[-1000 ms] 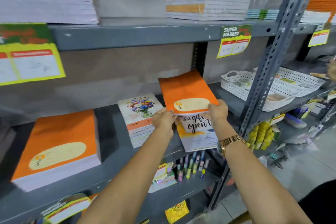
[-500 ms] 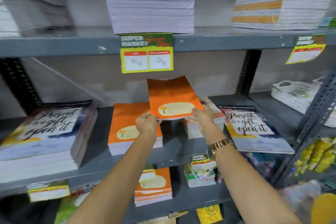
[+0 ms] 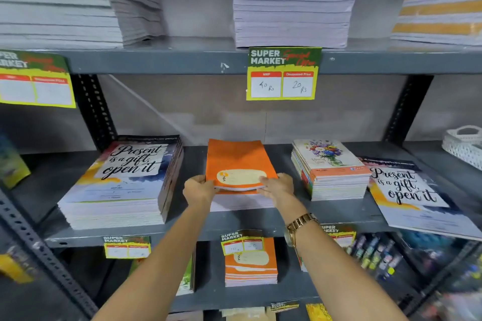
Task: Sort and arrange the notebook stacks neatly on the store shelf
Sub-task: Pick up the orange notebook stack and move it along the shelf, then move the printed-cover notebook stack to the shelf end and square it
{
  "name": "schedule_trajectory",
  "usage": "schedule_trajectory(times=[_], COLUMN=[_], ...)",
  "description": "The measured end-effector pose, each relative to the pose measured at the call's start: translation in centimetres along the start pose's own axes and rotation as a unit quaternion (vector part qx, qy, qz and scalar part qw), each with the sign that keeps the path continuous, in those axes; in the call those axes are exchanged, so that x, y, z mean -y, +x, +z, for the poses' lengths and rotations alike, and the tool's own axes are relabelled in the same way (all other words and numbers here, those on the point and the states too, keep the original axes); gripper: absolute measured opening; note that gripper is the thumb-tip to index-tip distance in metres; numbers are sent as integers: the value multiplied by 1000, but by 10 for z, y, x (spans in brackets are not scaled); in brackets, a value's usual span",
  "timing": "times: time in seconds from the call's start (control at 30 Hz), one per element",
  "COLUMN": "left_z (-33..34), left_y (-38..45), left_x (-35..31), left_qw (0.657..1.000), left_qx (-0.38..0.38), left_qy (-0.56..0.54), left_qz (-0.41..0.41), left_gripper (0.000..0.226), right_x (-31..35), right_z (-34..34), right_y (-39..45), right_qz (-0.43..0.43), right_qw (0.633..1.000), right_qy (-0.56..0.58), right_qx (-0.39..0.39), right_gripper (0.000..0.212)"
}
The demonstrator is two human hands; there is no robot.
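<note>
My left hand [image 3: 199,189] and right hand [image 3: 277,186] grip the orange notebooks [image 3: 238,164] at their near corners, atop the stack [image 3: 242,202].

Your left hand [image 3: 198,188] and right hand [image 3: 276,185] cover the near corners of the orange notebooks [image 3: 238,164], so you can't see how they sit on the orange stack [image 3: 241,202] beneath. The left price tag [image 3: 35,79] is blurred and cut by the frame edge; its figures are unreadable. The white basket [image 3: 463,144] is cropped at right. Lower-shelf pens [image 3: 375,255] are too blurred to identify surely.
</note>
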State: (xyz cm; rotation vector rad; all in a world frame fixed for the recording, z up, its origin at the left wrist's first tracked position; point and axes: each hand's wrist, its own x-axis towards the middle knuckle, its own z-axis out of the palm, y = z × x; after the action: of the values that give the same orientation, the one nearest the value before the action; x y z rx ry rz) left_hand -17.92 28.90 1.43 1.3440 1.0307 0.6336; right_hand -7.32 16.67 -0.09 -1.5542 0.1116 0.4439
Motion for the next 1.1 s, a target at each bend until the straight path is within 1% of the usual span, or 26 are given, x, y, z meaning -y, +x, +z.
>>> schedule_trajectory(times=[0.03, 0.1, 0.13, 0.17, 0.2, 0.27, 0.3, 0.33, 0.4, 0.5, 0.57, 0.63, 0.73, 0.83, 0.9, 0.97, 1.03, 1.1], left_z=[-2, -3, -3, -2, -1, 1, 5, 9, 20, 48, 69, 92, 131, 168, 192, 216, 239, 261], left_y=[-1, -1, -2, -3, -6, -14, -17, -20, -29, -46, -59, -72, -92, -110, -123, -136, -148, -158], left_x=[2, 5, 4, 3, 1, -4, -4, -3, -1, -2, -1, 1, 6, 14, 21, 27, 32, 37], left_qw=[1000, 995, 992, 986, 981, 971, 965, 960, 952, 945, 944, 944, 940, 938, 940, 944, 949, 953], left_qx=[3, -2, -5, -11, -17, -31, -37, -39, -34, -5, 22, 52, 101, 158, 185, 209, 237, 260], left_qy=[27, 86, 115, 151, 179, 215, 230, 245, 251, 229, 215, 198, 178, 167, 158, 144, 132, 122], left_qz=[11, 41, 53, 67, 78, 102, 117, 132, 171, 232, 248, 260, 273, 260, 238, 209, 159, 97], left_gripper=[11, 38, 44, 44, 39, 16, 16, 23, 30, 31, 28, 25, 24, 22, 22, 22, 19, 16], right_x=[-4, -7, -5, -4, -2, 0, 1, 3, 5, 13, 19, 24, 24, 20, 17, 14, 11, 6], right_z=[0, -1, -2, -3, -5, -10, -14, -18, -31, -59, -80, -107, -153, -200, -231, -260, -287, -312], right_y=[-1, -3, -6, -8, -10, -12, -14, -15, -17, -15, -12, -7, 3, 12, 18, 24, 29, 34], right_qz=[-11, -52, -71, -84, -94, -112, -125, -145, -208, -292, -311, -307, -295, -271, -251, -219, -181, -152], right_qw=[999, 986, 973, 958, 945, 919, 907, 896, 879, 849, 835, 828, 799, 774, 764, 772, 780, 775], right_qy=[-39, -153, -214, -266, -306, -370, -394, -407, -406, -399, -400, -406, -453, -494, -511, -512, -512, -526], right_qx=[-13, -39, -50, -58, -61, -70, -83, -101, -139, -189, -213, -235, -264, -288, -303, -307, -310, -315], right_gripper=[17, 24, 27, 28, 29, 38, 43, 44, 39, 29, 27, 27, 26, 29, 29, 29, 32, 35])
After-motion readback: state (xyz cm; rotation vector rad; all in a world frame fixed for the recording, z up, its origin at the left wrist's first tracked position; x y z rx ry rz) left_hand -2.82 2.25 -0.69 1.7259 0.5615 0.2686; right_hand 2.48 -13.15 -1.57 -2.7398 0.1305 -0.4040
